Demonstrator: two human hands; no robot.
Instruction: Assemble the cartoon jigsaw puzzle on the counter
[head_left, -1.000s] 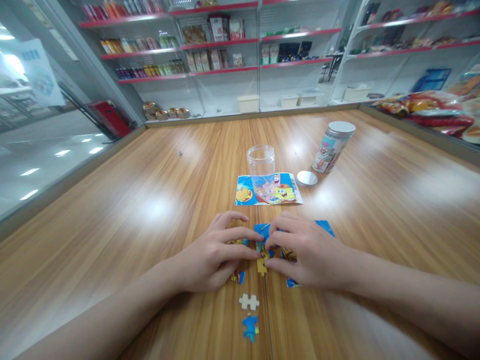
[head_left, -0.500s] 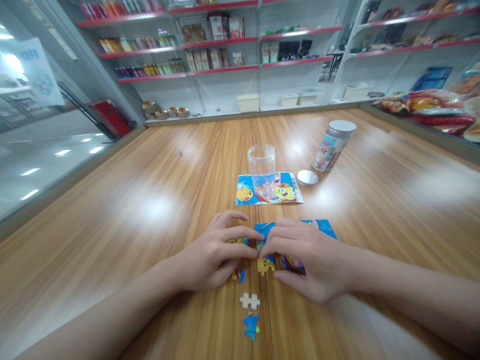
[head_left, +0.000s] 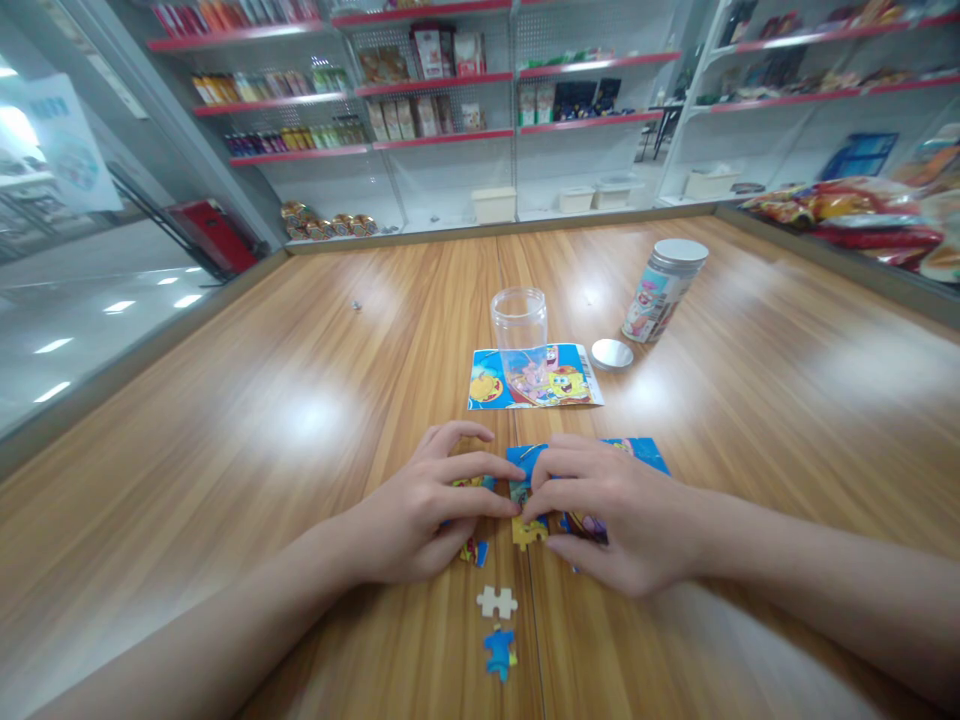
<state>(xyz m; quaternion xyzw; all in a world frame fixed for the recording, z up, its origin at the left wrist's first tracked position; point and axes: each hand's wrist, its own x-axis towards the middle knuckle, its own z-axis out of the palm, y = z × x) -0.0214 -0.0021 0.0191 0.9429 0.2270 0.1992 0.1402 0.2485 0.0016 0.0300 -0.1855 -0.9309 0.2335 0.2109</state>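
A partly joined cartoon jigsaw puzzle (head_left: 646, 453) lies on the wooden table, much of it covered by my right hand (head_left: 619, 515). That hand's fingertips rest on the puzzle around a yellow piece (head_left: 529, 533), thumb held apart. From the other side my left hand (head_left: 427, 510) stretches its fingers flat, index and middle tips touching the puzzle's left part. Colourful loose pieces (head_left: 474, 552) show partly under the left palm and thumb. Nearer me lie a piece with its pale back up (head_left: 497, 602) and a blue piece (head_left: 499, 652).
Behind the puzzle, a clear open jar (head_left: 519, 320) stands on a printed cartoon sheet (head_left: 574, 385). A round silver lid (head_left: 612, 353) and a lidded canister (head_left: 664, 292) are to its right. Bagged goods (head_left: 874, 215) sit beyond the right edge, stocked shelves (head_left: 442, 138) at the back.
The right index finger has shifted slightly over the yellow piece. My left hand stays nearly still, and the whole view has moved a little.
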